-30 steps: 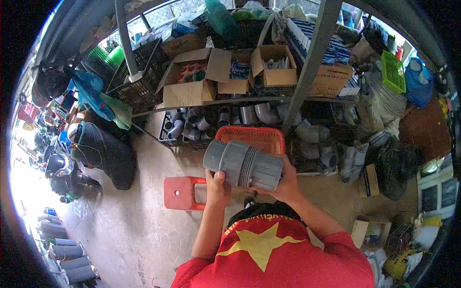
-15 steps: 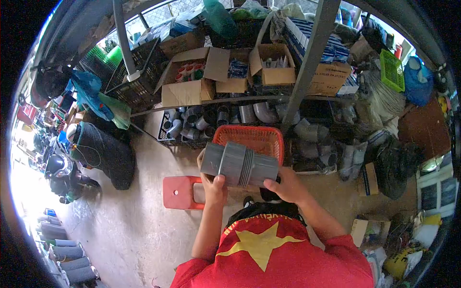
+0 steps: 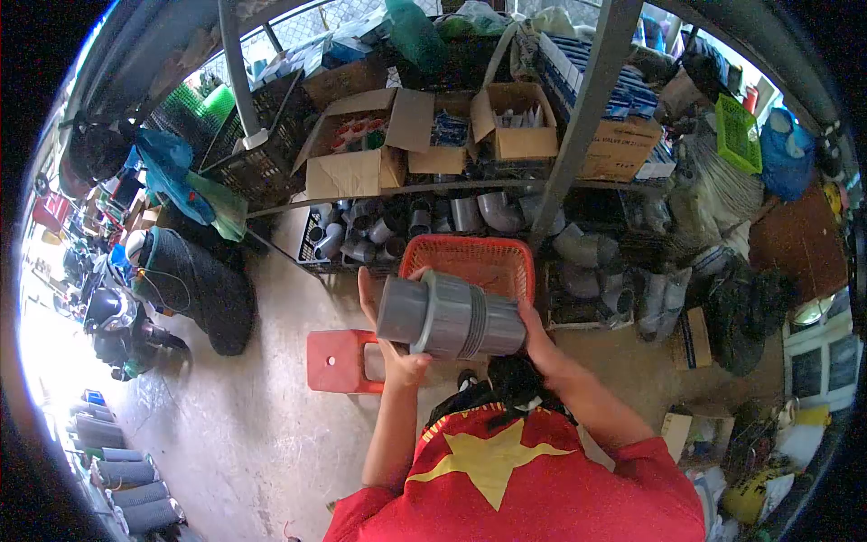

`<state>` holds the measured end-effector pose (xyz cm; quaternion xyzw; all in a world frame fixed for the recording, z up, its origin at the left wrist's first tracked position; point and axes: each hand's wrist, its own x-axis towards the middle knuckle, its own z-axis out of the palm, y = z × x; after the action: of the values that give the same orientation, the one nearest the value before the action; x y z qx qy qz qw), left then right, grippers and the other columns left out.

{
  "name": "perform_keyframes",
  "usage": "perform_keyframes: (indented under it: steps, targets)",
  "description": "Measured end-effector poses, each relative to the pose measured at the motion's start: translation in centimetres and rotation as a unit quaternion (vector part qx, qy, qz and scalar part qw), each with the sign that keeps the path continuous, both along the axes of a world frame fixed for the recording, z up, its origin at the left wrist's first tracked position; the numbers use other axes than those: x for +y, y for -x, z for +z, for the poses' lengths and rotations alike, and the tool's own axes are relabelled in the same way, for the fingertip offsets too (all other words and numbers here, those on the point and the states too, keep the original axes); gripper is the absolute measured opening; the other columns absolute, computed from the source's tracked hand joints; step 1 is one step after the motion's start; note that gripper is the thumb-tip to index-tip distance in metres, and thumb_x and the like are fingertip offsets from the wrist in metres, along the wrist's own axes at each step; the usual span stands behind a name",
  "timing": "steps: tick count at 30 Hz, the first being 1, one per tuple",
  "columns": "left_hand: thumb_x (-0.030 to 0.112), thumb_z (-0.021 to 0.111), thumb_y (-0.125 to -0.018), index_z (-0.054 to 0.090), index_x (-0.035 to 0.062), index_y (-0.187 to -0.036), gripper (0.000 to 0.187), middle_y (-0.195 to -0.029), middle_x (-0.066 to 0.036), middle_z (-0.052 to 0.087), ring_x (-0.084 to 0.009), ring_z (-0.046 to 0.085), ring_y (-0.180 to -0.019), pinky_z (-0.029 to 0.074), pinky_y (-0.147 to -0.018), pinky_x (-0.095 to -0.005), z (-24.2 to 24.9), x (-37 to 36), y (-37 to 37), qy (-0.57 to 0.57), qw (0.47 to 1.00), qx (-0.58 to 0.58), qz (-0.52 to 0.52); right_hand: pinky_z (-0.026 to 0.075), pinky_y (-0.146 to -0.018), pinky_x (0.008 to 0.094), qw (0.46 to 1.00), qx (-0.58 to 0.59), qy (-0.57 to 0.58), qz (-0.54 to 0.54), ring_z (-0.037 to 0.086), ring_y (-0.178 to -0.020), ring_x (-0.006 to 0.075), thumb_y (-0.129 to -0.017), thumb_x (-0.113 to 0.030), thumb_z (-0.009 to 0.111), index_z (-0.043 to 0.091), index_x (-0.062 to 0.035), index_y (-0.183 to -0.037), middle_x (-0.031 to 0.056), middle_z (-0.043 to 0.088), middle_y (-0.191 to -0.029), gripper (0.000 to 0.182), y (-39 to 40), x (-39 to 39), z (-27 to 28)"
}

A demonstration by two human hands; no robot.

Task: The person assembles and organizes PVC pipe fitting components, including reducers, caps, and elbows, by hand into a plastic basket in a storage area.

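Observation:
A thick grey plastic pipe fitting [image 3: 449, 316] lies nearly level in front of my chest, with a ribbed threaded band right of its middle and a wide collar left of it. My left hand [image 3: 394, 350] supports its left end from below, thumb underneath and one finger raised beside the end. At the right end, my right hand [image 3: 539, 348] presses against the fitting; some of its fingers are hidden behind it. Just beyond is a red plastic basket [image 3: 519, 256], partly covered by the fitting.
A red stool [image 3: 336, 363] stands on the floor to the left. Crates of grey pipe elbows [image 3: 499, 212] sit under the shelf, with open cardboard boxes [image 3: 343, 173] above. A slanted metal post [image 3: 578, 126] rises at the right. A dark rolled bundle [image 3: 203, 294] stands left.
The fitting has turned slightly and dropped a little toward me. My left fingers have lifted away from its far side, and my right hand has shifted onto its right end.

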<state>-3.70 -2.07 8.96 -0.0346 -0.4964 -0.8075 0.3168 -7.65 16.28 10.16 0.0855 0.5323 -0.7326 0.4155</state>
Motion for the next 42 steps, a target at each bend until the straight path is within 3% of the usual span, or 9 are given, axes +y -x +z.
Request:
perform_keyframes:
  steps: [9, 12, 15, 21, 24, 29, 31, 36, 42]
  targets:
    - [0.051, 0.090, -0.047, 0.000, 0.0158, -0.149, 0.140, -0.131, -0.026, 0.046, -0.0316, 0.050, -0.118, 0.040, -0.100, -0.0443, -1.1, -0.4, 0.1, 0.012, 1.000, -0.006, -0.027, 0.035, -0.103, 0.0345, 0.988, 0.112, -0.022, -0.101, 0.046, -0.122, 0.0213, -0.089, -0.068, 0.037, 0.039, -0.0082, -0.139, 0.0089, 0.048, -0.134, 0.078, -2.0, -1.3, -3.3]
    - [0.052, 0.090, -0.047, 0.004, 0.0154, -0.149, 0.138, -0.130, -0.025, 0.047, -0.0310, 0.050, -0.118, 0.039, -0.101, -0.0436, -1.5, 0.0, 0.0, -0.012, 1.000, -0.016, -0.024, 0.026, -0.109, 0.0340, 0.986, -0.016, 0.135, -0.098, 0.039, -0.126, 0.0196, -0.090, -0.065, 0.040, 0.034, -0.0061, -0.140, 0.0085, 0.043, -0.136, 0.078, -2.6, -1.4, -0.8]
    - [0.052, 0.090, -0.046, 0.006, 0.0150, -0.149, 0.138, -0.130, -0.024, 0.047, -0.0313, 0.050, -0.118, 0.040, -0.101, -0.0438, -0.5, 0.3, -0.1, -0.052, 0.998, -0.015, -0.025, 0.028, -0.107, 0.0357, 0.985, 0.125, 0.088, -0.082, 0.042, -0.125, 0.0197, -0.087, -0.056, 0.053, 0.036, -0.0064, -0.139, 0.0088, 0.045, -0.135, 0.074, -2.3, -0.4, -5.7]
    - [0.050, 0.091, -0.043, 0.007, 0.0156, -0.148, 0.139, -0.129, -0.025, 0.048, -0.0336, 0.051, -0.118, 0.043, -0.099, -0.0461, -0.1, -0.6, -0.4, -0.112, 0.993, -0.012, -0.046, 0.033, -0.105, 0.0383, 0.883, 0.424, -0.081, 0.184, 0.044, -0.124, 0.0224, -0.074, -0.038, 0.076, 0.032, -0.0061, -0.141, 0.0117, 0.048, -0.132, 0.085, -0.8, 2.3, -0.3]
    - [0.049, 0.091, -0.042, 0.006, 0.0156, -0.148, 0.140, -0.128, -0.026, 0.047, -0.0346, 0.051, -0.117, 0.044, -0.098, -0.0475, 0.0, -0.6, -0.6, -0.119, 0.988, -0.007, -0.097, 0.040, -0.096, 0.0340, 0.873, 0.399, -0.139, 0.243, 0.054, -0.109, 0.0185, -0.067, -0.045, 0.081, 0.048, 0.0013, -0.129, 0.0079, 0.059, -0.118, 0.084, 0.0, 3.1, -0.3]
    - [0.054, 0.087, -0.048, 0.008, 0.0129, -0.148, 0.134, -0.131, -0.021, 0.046, -0.0333, 0.050, -0.119, 0.043, -0.100, -0.0476, -0.5, -0.7, -0.6, -0.090, 0.986, 0.013, -0.142, 0.042, -0.094, 0.0342, 0.936, 0.208, 0.150, 0.241, 0.054, -0.109, 0.0183, -0.065, -0.065, 0.074, 0.041, 0.0030, -0.132, 0.0086, 0.058, -0.118, 0.101, -0.9, 2.6, -4.2]
    - [0.056, 0.085, -0.050, 0.009, 0.0119, -0.148, 0.132, -0.133, -0.019, 0.045, -0.0328, 0.049, -0.120, 0.042, -0.101, -0.0476, -0.6, -0.7, -0.8, -0.081, 0.988, 0.019, -0.130, 0.040, -0.095, 0.0357, 0.946, 0.189, 0.160, 0.210, 0.052, -0.112, 0.0210, -0.067, -0.069, 0.069, 0.039, 0.0016, -0.131, 0.0115, 0.055, -0.120, 0.100, -1.5, 1.7, -3.7]
    - [0.059, 0.082, -0.054, 0.010, 0.0100, -0.148, 0.128, -0.134, -0.014, 0.044, -0.0314, 0.048, -0.121, 0.042, -0.102, -0.0478, -1.3, -0.6, -1.2, -0.093, 0.990, 0.017, -0.101, 0.040, -0.093, 0.0385, 0.872, 0.477, -0.071, -0.085, 0.055, -0.108, 0.0272, -0.073, -0.070, 0.062, 0.043, -0.0010, -0.125, 0.0157, 0.055, -0.115, 0.089, -2.8, -0.4, -0.3]
    - [0.049, 0.088, -0.052, 0.009, 0.0141, -0.148, 0.128, -0.129, -0.023, 0.047, -0.0335, 0.049, -0.120, 0.042, -0.100, -0.0488, -1.3, 0.0, -1.7, -0.171, 0.983, -0.009, -0.074, 0.044, -0.088, 0.0419, 0.772, 0.618, -0.148, -0.032, 0.057, -0.104, 0.0367, -0.070, -0.065, 0.067, 0.046, -0.0016, -0.126, 0.0205, 0.055, -0.114, 0.087, -2.5, 1.0, -0.7]
